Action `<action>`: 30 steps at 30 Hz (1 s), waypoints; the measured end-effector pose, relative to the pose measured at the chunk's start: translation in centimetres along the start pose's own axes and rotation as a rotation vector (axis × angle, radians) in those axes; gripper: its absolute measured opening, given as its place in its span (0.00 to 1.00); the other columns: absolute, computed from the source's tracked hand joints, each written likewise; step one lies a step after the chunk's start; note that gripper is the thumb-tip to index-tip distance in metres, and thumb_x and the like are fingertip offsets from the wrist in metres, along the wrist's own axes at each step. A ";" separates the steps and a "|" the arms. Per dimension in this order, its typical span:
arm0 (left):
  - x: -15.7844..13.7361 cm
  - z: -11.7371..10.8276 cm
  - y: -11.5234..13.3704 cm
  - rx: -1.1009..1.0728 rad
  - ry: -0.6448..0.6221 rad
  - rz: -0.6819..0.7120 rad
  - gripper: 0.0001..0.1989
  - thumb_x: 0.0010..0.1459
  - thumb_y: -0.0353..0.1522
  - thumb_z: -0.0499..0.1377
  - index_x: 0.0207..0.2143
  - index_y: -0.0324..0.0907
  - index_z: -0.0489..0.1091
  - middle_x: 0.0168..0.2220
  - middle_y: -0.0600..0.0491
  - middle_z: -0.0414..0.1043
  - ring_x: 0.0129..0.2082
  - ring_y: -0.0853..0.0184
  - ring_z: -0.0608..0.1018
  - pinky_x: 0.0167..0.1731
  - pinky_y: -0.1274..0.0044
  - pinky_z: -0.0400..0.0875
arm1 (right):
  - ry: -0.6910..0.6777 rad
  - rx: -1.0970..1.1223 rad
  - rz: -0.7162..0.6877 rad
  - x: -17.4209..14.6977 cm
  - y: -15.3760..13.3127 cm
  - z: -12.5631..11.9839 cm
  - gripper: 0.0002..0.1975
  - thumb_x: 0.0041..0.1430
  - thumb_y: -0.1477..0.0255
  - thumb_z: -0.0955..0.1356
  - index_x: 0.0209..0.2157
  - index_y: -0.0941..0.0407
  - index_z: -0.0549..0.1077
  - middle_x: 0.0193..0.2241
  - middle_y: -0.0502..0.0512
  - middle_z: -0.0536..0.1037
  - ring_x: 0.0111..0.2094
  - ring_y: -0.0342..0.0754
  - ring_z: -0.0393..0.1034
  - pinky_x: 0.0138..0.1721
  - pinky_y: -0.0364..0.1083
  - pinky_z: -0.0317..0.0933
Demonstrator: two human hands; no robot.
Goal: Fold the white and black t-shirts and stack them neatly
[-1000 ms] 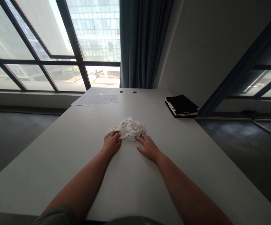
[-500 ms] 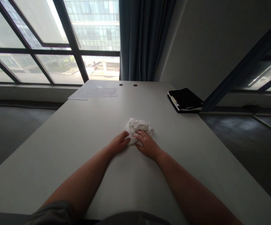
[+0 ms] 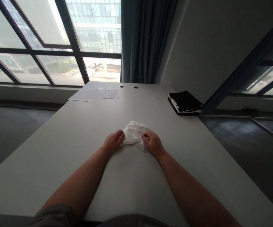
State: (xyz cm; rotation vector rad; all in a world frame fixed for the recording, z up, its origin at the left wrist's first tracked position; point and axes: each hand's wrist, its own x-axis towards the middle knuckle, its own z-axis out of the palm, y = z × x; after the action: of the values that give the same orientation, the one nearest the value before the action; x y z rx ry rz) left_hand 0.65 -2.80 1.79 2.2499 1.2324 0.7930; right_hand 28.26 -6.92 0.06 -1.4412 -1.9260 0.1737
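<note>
A crumpled white cloth [image 3: 134,130] lies bunched on the white table [image 3: 122,183] in front of me. A curved, collar-like edge shows in its folds, but I cannot tell for certain what kind of cloth it is. My left hand [image 3: 113,141] is closed on the cloth's left edge, thumb and fingers pinching it. On the opposite side, my right hand [image 3: 153,142] grips the right edge with bent fingers. Between the two hands the near part of the cloth is drawn fairly straight, while the far part stays heaped.
Sheets of paper [image 3: 84,93] lie at the table's far left corner. A black folder [image 3: 186,101] with papers inside sits near the right edge. Two round cable holes are at the far end, before a dark blue curtain [image 3: 146,41] and windows.
My hands have moved apart, the left one leftward and the right one rightward. Both fingers' grips have tightened on the cloth, which is now spread wider between them.
</note>
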 end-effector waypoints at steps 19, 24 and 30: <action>0.7 -2.4 -1.5 0.528 0.284 -0.225 0.10 0.64 0.33 0.57 0.44 0.45 0.78 0.56 0.43 0.74 0.57 0.48 0.72 0.54 0.59 0.64 | -0.106 -0.025 -0.032 -0.2 2.1 1.5 0.25 0.62 0.74 0.66 0.60 0.53 0.74 0.54 0.61 0.76 0.58 0.57 0.66 0.65 0.60 0.59; -0.9 3.0 3.7 0.370 0.057 -0.007 0.15 0.65 0.42 0.59 0.50 0.47 0.75 0.50 0.43 0.76 0.50 0.51 0.75 0.57 0.58 0.63 | -0.140 0.099 -0.109 -0.3 0.1 1.0 0.27 0.63 0.74 0.66 0.63 0.53 0.71 0.56 0.62 0.73 0.59 0.57 0.65 0.65 0.59 0.60; -0.8 4.0 3.1 0.198 -0.113 0.167 0.11 0.61 0.33 0.59 0.46 0.46 0.76 0.56 0.44 0.74 0.58 0.51 0.73 0.62 0.58 0.64 | -0.082 0.241 -0.051 -0.1 0.0 0.6 0.27 0.65 0.71 0.66 0.66 0.50 0.69 0.57 0.61 0.71 0.60 0.55 0.66 0.66 0.57 0.60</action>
State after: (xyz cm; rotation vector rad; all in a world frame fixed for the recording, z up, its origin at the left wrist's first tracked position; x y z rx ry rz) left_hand 4.84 -5.46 0.61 2.5464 1.1245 0.6151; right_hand 27.93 -6.81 -0.44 -1.2409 -1.9310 0.4325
